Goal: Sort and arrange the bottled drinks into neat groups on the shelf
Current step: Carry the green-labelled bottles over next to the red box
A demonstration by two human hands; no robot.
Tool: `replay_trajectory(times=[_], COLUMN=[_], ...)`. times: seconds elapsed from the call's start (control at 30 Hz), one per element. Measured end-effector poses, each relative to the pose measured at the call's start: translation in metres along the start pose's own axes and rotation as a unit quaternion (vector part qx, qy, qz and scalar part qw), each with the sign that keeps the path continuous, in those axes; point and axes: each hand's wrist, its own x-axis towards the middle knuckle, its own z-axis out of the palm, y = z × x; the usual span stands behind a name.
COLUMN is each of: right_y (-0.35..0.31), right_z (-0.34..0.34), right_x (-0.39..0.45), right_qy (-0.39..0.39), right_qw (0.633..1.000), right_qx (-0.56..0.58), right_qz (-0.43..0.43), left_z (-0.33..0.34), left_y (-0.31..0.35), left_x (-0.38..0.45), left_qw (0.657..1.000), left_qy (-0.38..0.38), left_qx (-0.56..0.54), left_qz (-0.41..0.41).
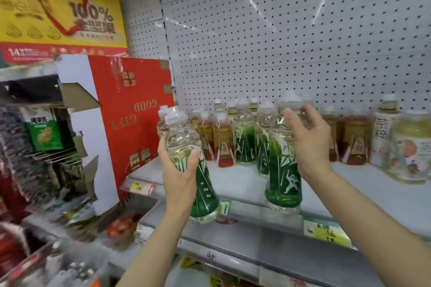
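My left hand grips a clear bottle with a green bamboo label, held tilted in front of the shelf's left end. A second white cap shows just behind it; whether I hold that bottle too is unclear. My right hand is spread open beside the upper part of a matching green-label bottle standing at the front edge of the grey shelf. Further back stand two more green-label bottles, several red-and-gold tea bottles, and more tea bottles at the right.
A white-label bottle and a wide pale bottle stand at the far right. A red carton leans at the shelf's left end under a yellow box. Snack bags hang at the left. Price tags line the shelf edge.
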Motion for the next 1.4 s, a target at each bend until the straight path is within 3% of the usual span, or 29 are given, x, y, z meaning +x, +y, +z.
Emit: replay_trajectory(times=[0.5, 0.67, 1.07, 1.4], right_y=[0.05, 0.066, 0.084, 0.08], right_z=[0.135, 0.167, 0.238, 0.239], right_x=[0.008, 0.008, -0.012, -0.024], right_qy=[-0.078, -0.059, 0.008, 0.091], right_qw=[0.997, 0.998, 0.996, 0.99], right_qx=[0.002, -0.027, -0.089, -0.104], right_qz=[0.012, 0.009, 0.008, -0.009], left_z=[-0.053, -0.07, -0.093, -0.07], left_y=[-0.07, -0.1, -0.15, -0.199], left_x=[0.1, 0.123, 0.189, 0.223], left_qw=[0.991, 0.992, 0.999, 0.992], left_qy=[0.09, 0.094, 0.016, -0.127], left_qx=[0.072, 0.065, 0.0, -0.013], left_qz=[0.061, 0.055, 0.045, -0.014])
